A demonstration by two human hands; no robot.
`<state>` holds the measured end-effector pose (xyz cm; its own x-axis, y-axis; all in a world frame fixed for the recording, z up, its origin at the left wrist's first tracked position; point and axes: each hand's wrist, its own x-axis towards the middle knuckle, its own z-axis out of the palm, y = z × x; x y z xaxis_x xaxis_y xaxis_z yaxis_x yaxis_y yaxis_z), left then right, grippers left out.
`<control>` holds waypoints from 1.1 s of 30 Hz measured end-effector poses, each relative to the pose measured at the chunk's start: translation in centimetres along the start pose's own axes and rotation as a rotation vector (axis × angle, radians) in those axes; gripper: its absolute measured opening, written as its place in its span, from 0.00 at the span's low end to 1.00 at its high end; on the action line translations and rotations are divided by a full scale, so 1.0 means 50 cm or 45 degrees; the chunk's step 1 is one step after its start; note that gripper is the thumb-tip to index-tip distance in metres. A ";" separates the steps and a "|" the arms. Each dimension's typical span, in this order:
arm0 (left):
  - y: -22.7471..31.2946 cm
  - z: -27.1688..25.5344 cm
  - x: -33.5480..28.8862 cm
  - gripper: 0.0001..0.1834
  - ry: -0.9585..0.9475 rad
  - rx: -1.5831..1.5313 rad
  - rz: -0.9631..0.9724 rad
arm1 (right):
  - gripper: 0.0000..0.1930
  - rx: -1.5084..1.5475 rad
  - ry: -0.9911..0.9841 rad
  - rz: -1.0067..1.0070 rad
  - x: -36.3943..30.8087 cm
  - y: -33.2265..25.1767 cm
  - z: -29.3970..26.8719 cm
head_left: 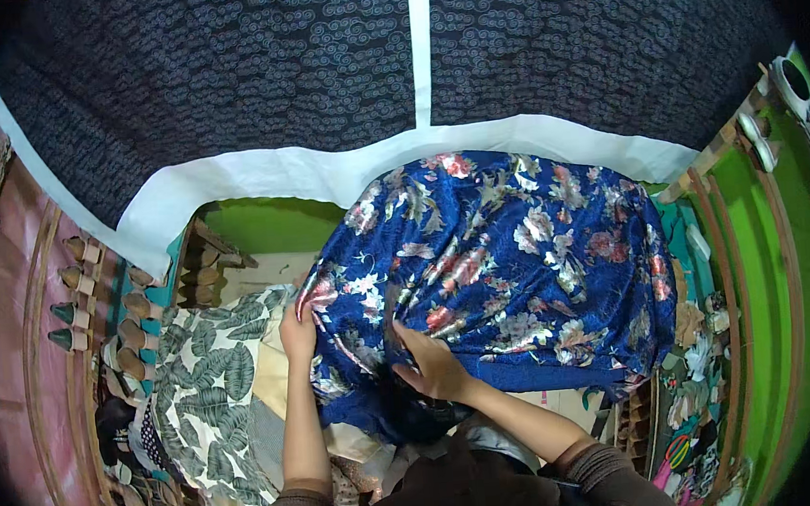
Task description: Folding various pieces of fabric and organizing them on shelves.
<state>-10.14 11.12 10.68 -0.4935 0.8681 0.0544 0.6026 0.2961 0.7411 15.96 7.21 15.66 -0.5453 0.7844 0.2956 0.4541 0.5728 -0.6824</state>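
One edge of blue floral fabric (511, 264) is grasped by the left hand (299, 334); the right hand (435, 367) (grip cannot be determined) touches it.

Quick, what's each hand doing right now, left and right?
Left hand: closed, holding the edge of the blue floral fabric.
Right hand: at the same fabric, thumb and fingers apart; grip can't be told.

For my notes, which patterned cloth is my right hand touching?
The blue floral cloth, at your right hand; leafy cloth lies farther left, dark swirly cloth beyond.
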 end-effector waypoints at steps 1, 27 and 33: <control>0.011 0.003 0.000 0.11 -0.049 -0.061 0.002 | 0.32 0.108 0.040 0.214 -0.010 0.022 0.009; 0.183 0.304 -0.087 0.35 -0.376 0.314 0.512 | 0.10 -0.485 0.050 -0.066 0.374 0.217 -0.133; 0.200 0.306 -0.169 0.32 -0.420 0.331 0.499 | 0.15 -0.385 -0.166 -0.110 0.486 0.320 -0.005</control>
<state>9.69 12.85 7.39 -0.0056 0.9988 0.0495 0.8560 -0.0208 0.5165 10.14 35.48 12.09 -0.6674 0.7041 0.2427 0.5799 0.6957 -0.4239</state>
